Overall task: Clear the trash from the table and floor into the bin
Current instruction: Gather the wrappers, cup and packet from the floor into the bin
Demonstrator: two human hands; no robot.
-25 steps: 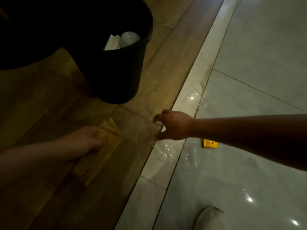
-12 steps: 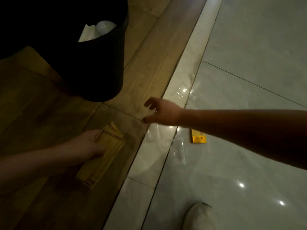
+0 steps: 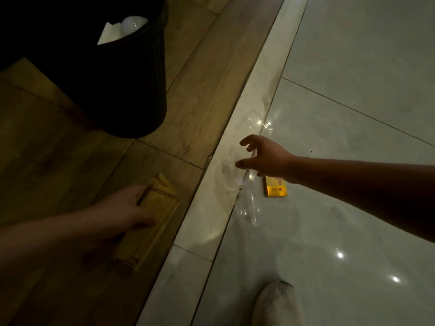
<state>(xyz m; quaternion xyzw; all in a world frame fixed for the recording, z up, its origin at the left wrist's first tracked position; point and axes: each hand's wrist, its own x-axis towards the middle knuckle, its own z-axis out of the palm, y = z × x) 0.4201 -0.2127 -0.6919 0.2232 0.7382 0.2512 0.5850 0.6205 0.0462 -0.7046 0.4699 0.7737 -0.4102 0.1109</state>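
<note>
My left hand [image 3: 122,208] grips a flattened yellow-brown paper carton [image 3: 157,222] low over the wooden floor. My right hand [image 3: 266,156] hovers with thumb and fingers spread apart, holding nothing, just above a crumpled sheet of clear plastic [image 3: 247,205] on the pale tiles. A small yellow packet [image 3: 275,188] lies on the tile just below my right wrist. The black bin [image 3: 127,85] stands at the upper left on the wood, with white paper and a white round object [image 3: 131,23] showing inside its rim.
A pale stone strip [image 3: 235,147] runs diagonally between the wooden floor and the glossy grey tiles. The toe of a light shoe [image 3: 277,304] shows at the bottom edge. A dark mass fills the top left corner beside the bin.
The view has shifted, so the bin sits farther up and left. My right hand has moved right over the clear plastic and spread its fingers wider. My left hand keeps its grip on the carton.
</note>
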